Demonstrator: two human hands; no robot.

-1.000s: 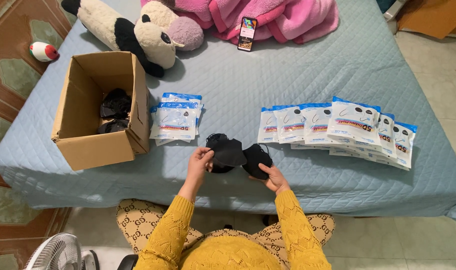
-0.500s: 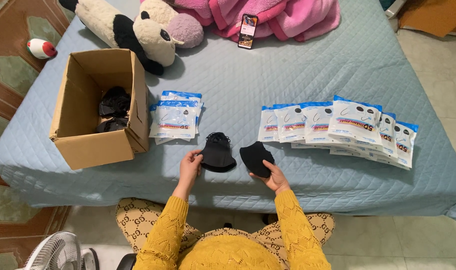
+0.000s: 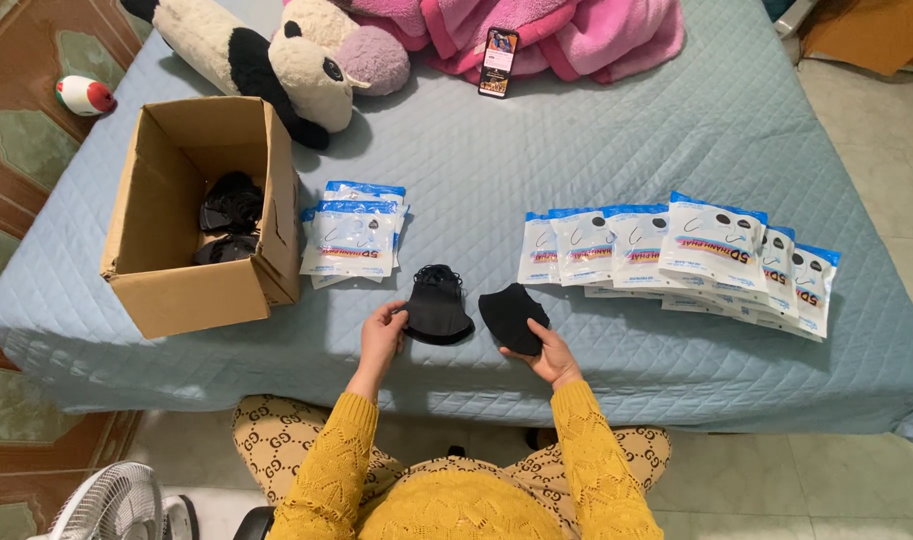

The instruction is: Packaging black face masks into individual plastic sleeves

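Blue bed (image 3: pixel 596 150): left hand (image 3: pixel 381 335) pinches one black mask (image 3: pixel 436 305), right hand (image 3: pixel 548 352) grips another (image 3: pixel 513 315); approx. two packets (image 3: pixel 351 235) filled, many packets (image 3: pixel 676 250) left, box (image 3: pixel 191 215) w/ masks.

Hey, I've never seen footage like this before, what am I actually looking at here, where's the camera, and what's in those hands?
There is no machine here. A camera worn on a person's head looks straight down, so you see their own arms in yellow knitted sleeves reaching out from the bottom of the picture.

The surface is a bed with a blue quilted cover. The left hand holds a stack of black face masks. The right hand holds a single black mask.

To the left stands an open cardboard box with more black masks inside. Beside it lies a small pile of mask packets, and a longer row of packets lies to the right. At the far edge are a plush panda, a pink blanket and a phone.
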